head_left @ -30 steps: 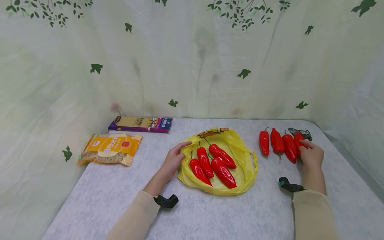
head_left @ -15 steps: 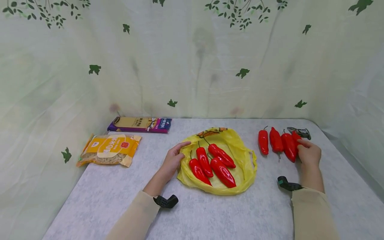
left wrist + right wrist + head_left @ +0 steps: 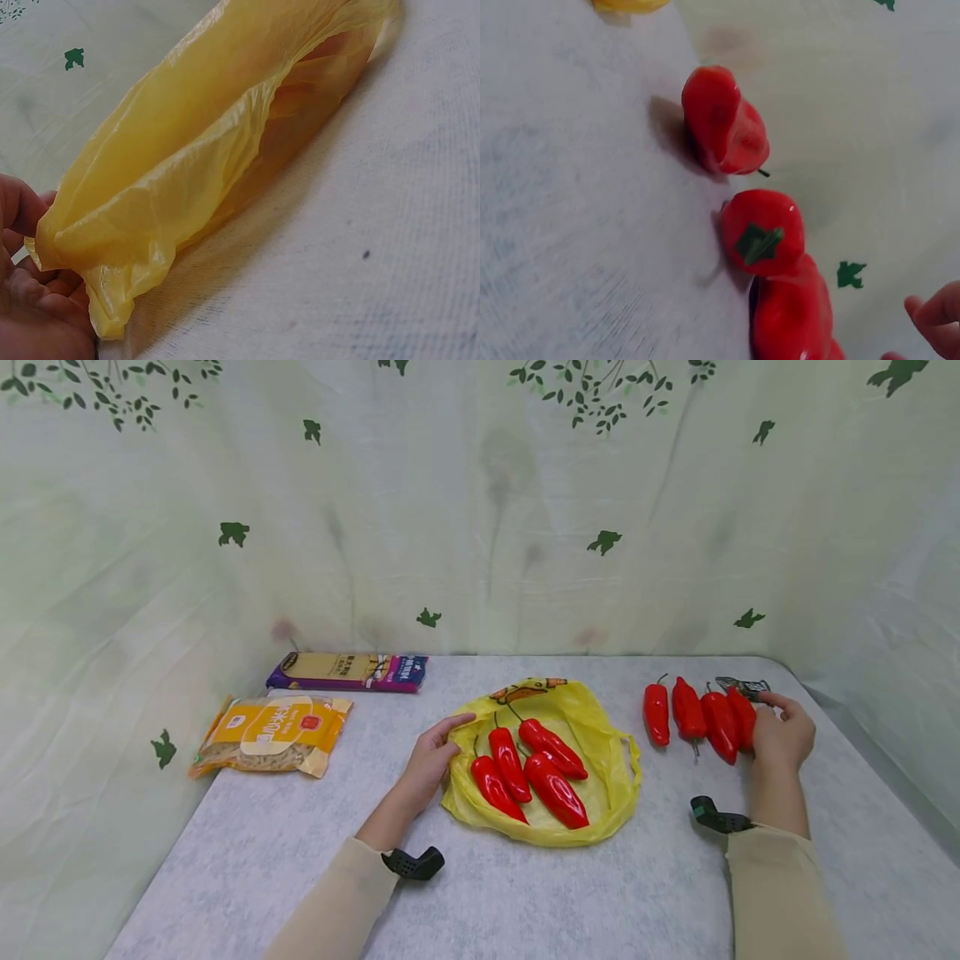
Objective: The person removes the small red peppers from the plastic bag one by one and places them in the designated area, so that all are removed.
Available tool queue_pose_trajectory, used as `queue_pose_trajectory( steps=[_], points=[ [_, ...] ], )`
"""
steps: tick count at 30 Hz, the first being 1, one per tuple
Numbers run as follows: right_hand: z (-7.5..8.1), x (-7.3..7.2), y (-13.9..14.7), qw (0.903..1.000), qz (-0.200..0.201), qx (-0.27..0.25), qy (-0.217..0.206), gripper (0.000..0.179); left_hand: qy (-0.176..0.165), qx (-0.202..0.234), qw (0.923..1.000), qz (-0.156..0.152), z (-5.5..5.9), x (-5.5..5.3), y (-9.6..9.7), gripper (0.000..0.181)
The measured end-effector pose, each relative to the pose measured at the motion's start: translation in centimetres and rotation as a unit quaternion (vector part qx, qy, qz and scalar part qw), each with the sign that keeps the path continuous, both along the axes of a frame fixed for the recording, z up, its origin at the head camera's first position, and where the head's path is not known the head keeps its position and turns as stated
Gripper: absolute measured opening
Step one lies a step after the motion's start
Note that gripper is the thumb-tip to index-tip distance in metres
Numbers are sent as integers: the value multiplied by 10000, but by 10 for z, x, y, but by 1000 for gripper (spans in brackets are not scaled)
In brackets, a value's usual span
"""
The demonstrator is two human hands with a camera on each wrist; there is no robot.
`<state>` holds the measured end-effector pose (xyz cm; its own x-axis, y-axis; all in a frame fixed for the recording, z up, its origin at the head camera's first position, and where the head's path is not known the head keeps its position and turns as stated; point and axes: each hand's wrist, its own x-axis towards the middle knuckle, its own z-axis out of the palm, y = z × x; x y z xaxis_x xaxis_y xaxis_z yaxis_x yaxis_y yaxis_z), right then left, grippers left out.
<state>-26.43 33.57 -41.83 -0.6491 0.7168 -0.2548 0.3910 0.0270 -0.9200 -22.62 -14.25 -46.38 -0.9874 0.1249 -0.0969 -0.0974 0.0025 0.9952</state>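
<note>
Facing a side-by-side row of four loose red peppers (image 3: 689,710) on the grey-white surface (image 3: 600,902), to the right of a yellow bag (image 3: 617,806), all running lengthwise from near to far. Pointing tips toward the wearer in the first pepper (image 3: 656,716) and third pepper (image 3: 720,727), counting outward from the bag; turning the stem end near in the second; hiding the near end of the fourth pepper (image 3: 739,710), too covered for telling its direction. Containing at least four more red peppers (image 3: 510,766) within the gaping bag, stems toward its far left, tips toward its near right. Pinching the bag's left rim between thumb and fingers of the left hand (image 3: 427,764). Holding the right hand (image 3: 783,735) with fingers parted and loosely bent, just beside the fourth pepper, on the side away from the bag; leaving contact unclear. Including, left of the bag, an orange packet (image 3: 272,733) and, farther back, a purple-and-gold pack (image 3: 347,672).
</note>
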Motion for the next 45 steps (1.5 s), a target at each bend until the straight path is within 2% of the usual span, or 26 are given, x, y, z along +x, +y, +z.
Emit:
queue_pose_trajectory(
  steps=[5, 11, 17, 23, 30, 38, 45],
  points=[
    [12, 0, -7, 9996, -51, -9, 272, 43, -68, 25, 10000, 25, 2, 0, 0, 54],
    [27, 1, -18, 9976, 21, -273, 639, 39, -136, -10, 9999, 63, 3, 1, 1, 54],
    [41, 7, -34, 9953, 518, -161, 805, 37, -140, -20, 9999, 50, 2, 1, 1, 54],
    [51, 10, -47, 9912, 1099, 138, 726, 36, -176, 0, 9998, 45, 4, 2, 2, 54],
    [63, 14, -63, 9849, 1579, 97, 704, 40, -174, -8, 9998, 45, 6, 3, 1, 54],
    [68, 19, -76, 9718, 2197, 512, 688, 46, -220, 1, 9997, 53, 5, 3, 1, 54],
    [67, 20, -82, 9551, 2729, 881, 749, 49, -226, 18, 9997, 14, 5, 2, 1, 54]
  ],
)
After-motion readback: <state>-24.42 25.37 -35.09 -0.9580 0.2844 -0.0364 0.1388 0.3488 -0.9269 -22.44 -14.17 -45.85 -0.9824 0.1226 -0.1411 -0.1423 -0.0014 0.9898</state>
